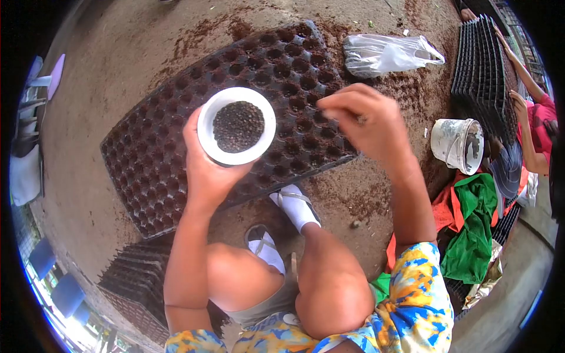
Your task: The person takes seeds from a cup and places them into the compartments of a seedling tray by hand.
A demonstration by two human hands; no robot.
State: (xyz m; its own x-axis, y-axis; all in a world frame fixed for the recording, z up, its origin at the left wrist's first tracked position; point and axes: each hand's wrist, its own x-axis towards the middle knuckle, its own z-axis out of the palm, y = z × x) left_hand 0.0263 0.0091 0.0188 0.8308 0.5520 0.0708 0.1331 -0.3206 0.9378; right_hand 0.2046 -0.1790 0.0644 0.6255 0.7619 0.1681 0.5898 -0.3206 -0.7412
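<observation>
My left hand (209, 176) is wrapped around a white cup (266, 126), holding it above the seedling tray. Small dark round seeds (238, 126) fill much of the cup. The black seedling tray (176, 97) lies on the ground, its many cells filled with brown soil. Over the tray's right part hovers my right hand (368, 117), fingertips pressed together in a pinch and slightly blurred. Whatever sits between those fingertips is too small to make out.
A clear plastic bag (388, 56) lies beyond the tray. On the right are a white bucket (456, 144), green cloth (474, 229) and stacked black trays (479, 70), with another person's hands (518, 106) at them. More stacked trays (135, 282) stand at lower left.
</observation>
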